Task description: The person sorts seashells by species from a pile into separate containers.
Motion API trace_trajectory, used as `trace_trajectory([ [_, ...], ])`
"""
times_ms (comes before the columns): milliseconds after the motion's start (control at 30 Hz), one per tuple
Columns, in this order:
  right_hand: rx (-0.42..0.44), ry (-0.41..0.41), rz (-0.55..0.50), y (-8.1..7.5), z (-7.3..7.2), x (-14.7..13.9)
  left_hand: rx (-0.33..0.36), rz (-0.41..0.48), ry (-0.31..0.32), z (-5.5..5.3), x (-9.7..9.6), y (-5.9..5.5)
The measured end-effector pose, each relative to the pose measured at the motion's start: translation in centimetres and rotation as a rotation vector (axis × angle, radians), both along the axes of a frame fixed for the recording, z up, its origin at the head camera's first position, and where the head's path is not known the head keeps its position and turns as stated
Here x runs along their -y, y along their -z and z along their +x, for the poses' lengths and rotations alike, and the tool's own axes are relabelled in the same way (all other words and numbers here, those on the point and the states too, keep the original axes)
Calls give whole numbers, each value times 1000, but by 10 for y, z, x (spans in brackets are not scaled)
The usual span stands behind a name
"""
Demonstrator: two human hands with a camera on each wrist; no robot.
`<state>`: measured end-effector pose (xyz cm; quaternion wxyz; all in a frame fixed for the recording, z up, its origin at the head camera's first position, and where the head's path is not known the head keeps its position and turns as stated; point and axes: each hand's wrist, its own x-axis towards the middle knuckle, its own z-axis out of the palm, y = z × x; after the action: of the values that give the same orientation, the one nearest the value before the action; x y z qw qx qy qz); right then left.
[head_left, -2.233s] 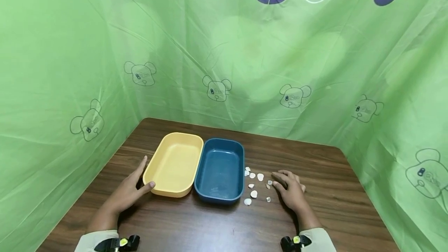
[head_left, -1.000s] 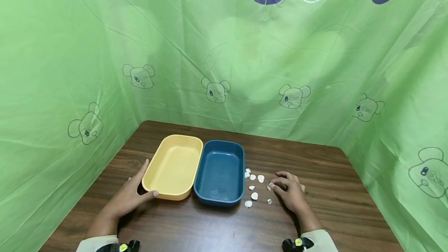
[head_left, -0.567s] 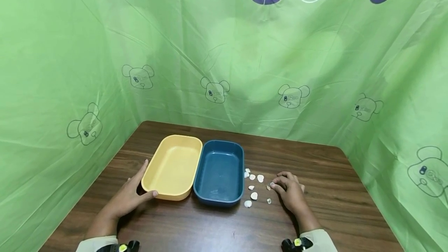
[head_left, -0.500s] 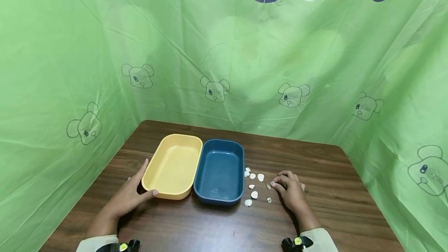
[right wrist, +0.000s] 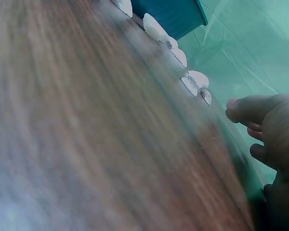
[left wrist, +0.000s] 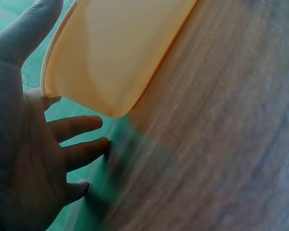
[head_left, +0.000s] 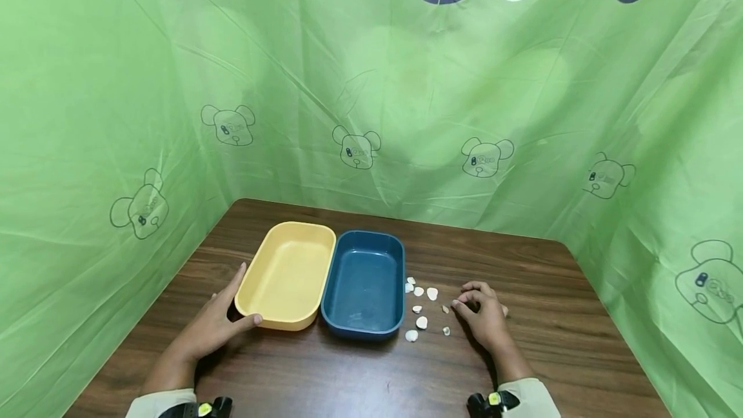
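My left hand (head_left: 213,322) touches the near left corner of a yellow tray (head_left: 287,273). Its thumb lies by the front wall and the other fingers spread along the left side. In the left wrist view the fingers (left wrist: 74,127) are loosely extended beside the tray wall. My right hand (head_left: 486,318) is low over the table, right of the scattered shells. Its thumb and index fingertips pinch a small seashell, now hidden behind them. A small brownish shell (head_left: 445,309) lies just left of these fingertips, and another shell (head_left: 446,331) lies nearer me.
A dark blue tray (head_left: 364,282) stands against the yellow tray's right side. Several white seashells (head_left: 432,293) lie on the wooden table (head_left: 371,379) right of it. A green printed curtain (head_left: 406,115) surrounds the table. Each wrist wears a strapped camera (head_left: 493,402).
My right thumb and index finger have closed on a small shell, which no longer shows at its spot on the table. My left hand has barely moved at the yellow tray.
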<state>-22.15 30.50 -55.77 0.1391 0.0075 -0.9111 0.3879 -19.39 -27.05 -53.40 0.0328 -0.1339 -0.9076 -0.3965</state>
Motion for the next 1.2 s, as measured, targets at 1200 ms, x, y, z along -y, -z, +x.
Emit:
trace_trajectory([
  [1200,-119,-89,-327,-52,-28,47,25,14,16,0,0,2],
])
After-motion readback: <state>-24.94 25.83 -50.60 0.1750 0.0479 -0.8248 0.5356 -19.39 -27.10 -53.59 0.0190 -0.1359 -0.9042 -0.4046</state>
